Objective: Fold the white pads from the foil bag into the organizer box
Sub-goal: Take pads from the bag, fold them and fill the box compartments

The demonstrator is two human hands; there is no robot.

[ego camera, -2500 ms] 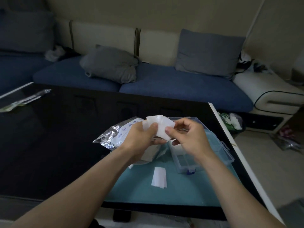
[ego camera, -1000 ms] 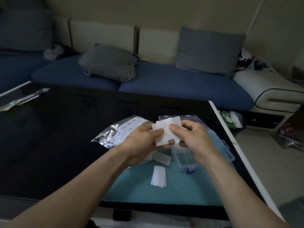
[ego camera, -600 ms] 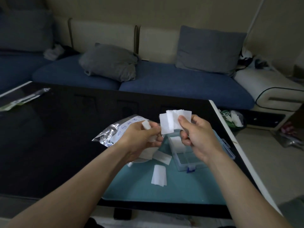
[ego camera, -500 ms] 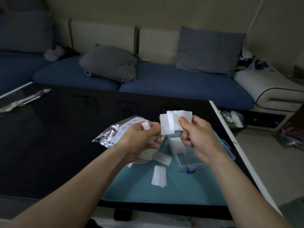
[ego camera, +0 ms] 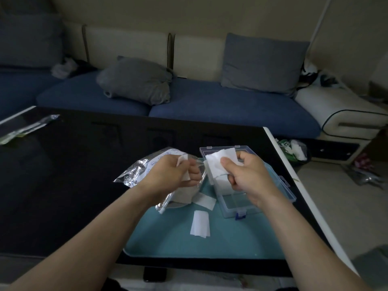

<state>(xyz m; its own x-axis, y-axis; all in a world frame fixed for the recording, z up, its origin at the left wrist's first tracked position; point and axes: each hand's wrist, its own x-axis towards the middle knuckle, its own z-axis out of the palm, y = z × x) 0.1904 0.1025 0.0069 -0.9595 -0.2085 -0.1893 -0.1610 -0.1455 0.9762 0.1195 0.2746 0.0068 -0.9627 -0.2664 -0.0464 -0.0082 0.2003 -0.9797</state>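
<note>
My right hand (ego camera: 247, 175) pinches a white pad (ego camera: 220, 162) at frame center, above the clear box (ego camera: 283, 185). My left hand (ego camera: 170, 175) grips a small pad piece (ego camera: 182, 159) over the foil bag (ego camera: 138, 171). Two folded pads (ego camera: 200, 223) lie on the teal tray (ego camera: 168, 242), lower center.

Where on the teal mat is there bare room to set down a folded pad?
The teal mat is bare along its near edge, below the loose pad, and left of that pad. It is crowded farther back: the foil bag, another pad and the organizer box sit close together.
</note>
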